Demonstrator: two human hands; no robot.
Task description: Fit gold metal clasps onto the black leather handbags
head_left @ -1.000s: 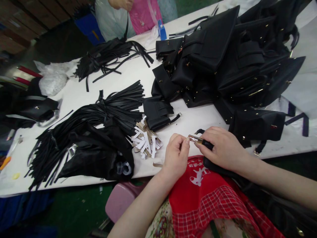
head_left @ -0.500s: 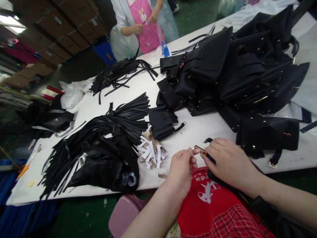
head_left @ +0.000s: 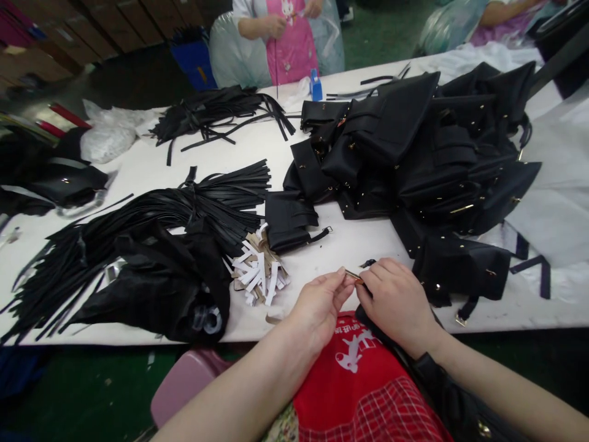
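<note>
Pinching with thumb and fingertips close together, the left hand [head_left: 317,304] has hold of one end of a small, thin, shiny gold metal piece [head_left: 353,275]. The right hand [head_left: 396,301] has its fingers curled in around the other end. The gold piece is in the air between the two hands, above the near edge of the long white table [head_left: 368,230]. It looks straight and skinny here, like a little gold bar, because we see its thin side. Fingers hide both of its ends. Its long way runs across from hand to hand. The left end points up a bit and away from the person, and the right end dips down a bit. A soft black strap [head_left: 369,322] hangs below the right hand, over a red apron [head_left: 352,350] with a white picture. A small black pouch [head_left: 289,221] lies on the table past the left hand.
</note>
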